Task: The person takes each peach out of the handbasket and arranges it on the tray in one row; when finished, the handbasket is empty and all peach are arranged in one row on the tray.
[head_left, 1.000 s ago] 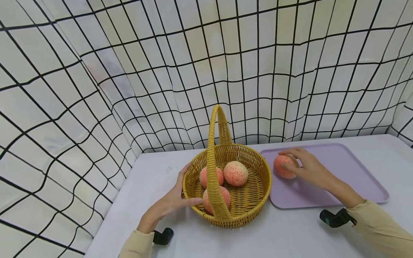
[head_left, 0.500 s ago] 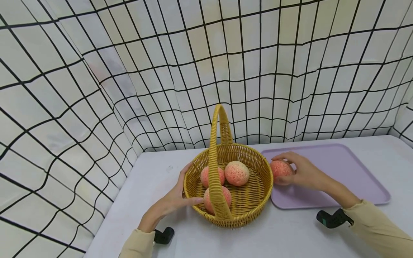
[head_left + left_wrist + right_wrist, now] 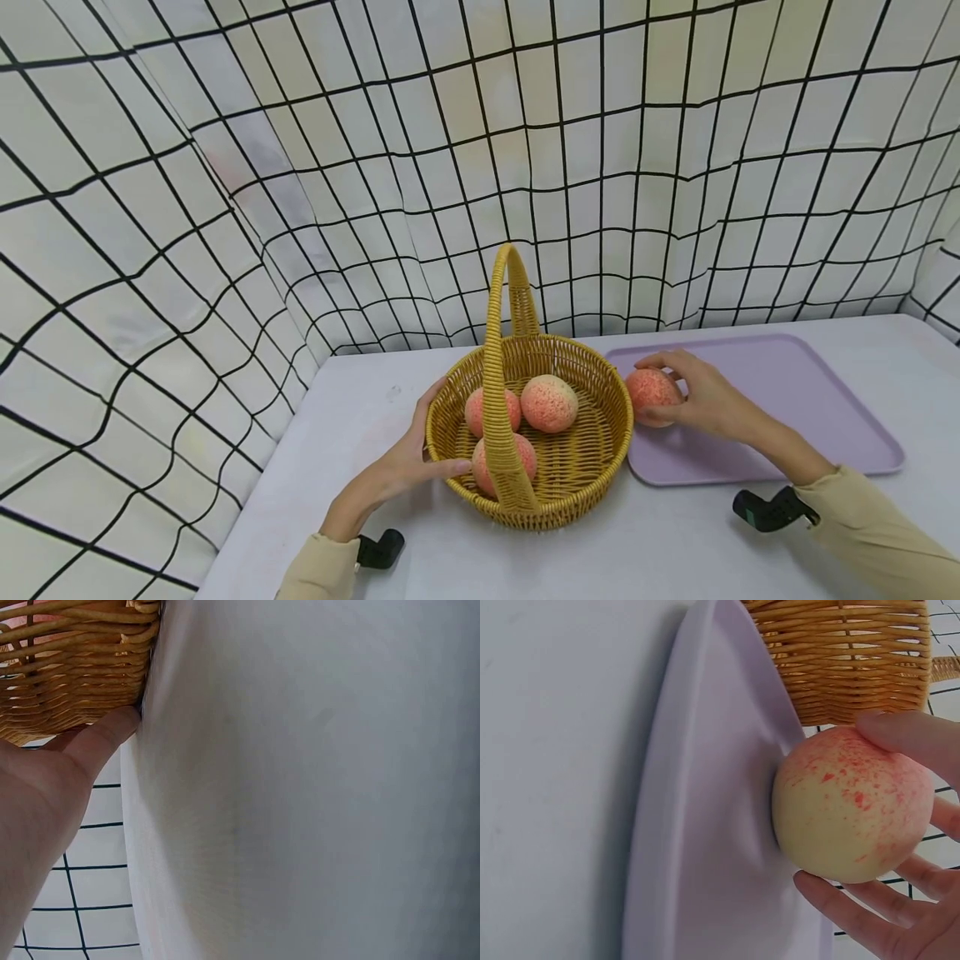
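At nine o'clock of the basket, your left hand rests spread against its side. Three peaches sit inside; the handle could obstruct. At three o'clock, over the tray, your right hand curls round a fourth peach: apparently the pick-up, next calling for a lift over the basket's side.

The basket is golden yellow with a woven pattern; its handle is the same yellow, ribbed with close bands. The peach beside the basket is pale yellow, blushing to coral pink with red speckles. The peaches inside the basket mix mottled pink with cream. The tray is plain lilac, the table plain white. A black grid crosses the white backdrop, which shows faint yellowish and peach-toned patches. The sleeves are plain beige, the wrist cameras black.
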The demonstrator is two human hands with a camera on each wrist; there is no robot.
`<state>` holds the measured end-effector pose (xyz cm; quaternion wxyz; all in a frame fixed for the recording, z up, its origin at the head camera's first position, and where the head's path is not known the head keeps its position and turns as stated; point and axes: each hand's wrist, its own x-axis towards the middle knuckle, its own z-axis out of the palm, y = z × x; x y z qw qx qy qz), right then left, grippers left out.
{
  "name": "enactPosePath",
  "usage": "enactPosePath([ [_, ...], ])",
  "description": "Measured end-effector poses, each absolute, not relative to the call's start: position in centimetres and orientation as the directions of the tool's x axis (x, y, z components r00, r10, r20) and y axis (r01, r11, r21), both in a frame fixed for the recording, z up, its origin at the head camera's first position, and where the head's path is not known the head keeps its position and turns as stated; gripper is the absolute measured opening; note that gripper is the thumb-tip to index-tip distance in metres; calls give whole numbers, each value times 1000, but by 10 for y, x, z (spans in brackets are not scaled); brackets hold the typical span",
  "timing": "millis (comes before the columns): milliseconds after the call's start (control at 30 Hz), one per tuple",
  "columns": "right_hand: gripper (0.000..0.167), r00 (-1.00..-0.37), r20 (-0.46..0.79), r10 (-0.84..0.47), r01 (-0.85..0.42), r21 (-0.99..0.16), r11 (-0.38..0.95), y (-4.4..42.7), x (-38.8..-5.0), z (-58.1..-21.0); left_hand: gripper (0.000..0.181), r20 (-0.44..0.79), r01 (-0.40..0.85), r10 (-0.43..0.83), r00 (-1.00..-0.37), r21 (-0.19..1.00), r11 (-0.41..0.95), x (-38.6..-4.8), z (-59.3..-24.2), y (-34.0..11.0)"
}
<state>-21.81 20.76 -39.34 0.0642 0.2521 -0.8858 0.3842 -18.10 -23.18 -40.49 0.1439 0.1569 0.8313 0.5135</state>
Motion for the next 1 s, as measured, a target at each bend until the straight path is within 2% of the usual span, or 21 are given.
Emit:
enactPosePath([
  [167, 59, -850, 325, -415, -520, -646, 559, 209, -214, -382, 125, -76, 117, 408, -910, 896, 427, -180, -405, -233],
  [333, 55, -796, 433, -424, -605, -604, 519, 199, -208, -362, 125, -77, 112, 406, -910, 900, 422, -180, -404, -233],
  [467, 50, -759, 483, -437, -648, -622, 439, 177, -202, -348, 124, -77, 112, 415, -907, 905, 411, -181, -406, -233],
  [600, 50, -741, 469, -481, -653, -670, 354, 152, -202, -345, 124, -66, 125, 434, -898, 909, 398, -183, -406, -232],
  [767, 53, -737, 412, -535, -625, -717, 308, 125, -210, -350, 124, -68, 124, 433, -899, 908, 400, -183, -405, -231],
  [900, 53, -735, 367, -570, -601, -741, 298, 111, -218, -356, 124, -75, 116, 427, -901, 907, 405, -183, -404, -232],
  [1000, 54, -735, 334, -591, -604, -719, 345, 104, -224, -363, 124, -83, 109, 426, -901, 906, 409, -182, -404, -232],
])
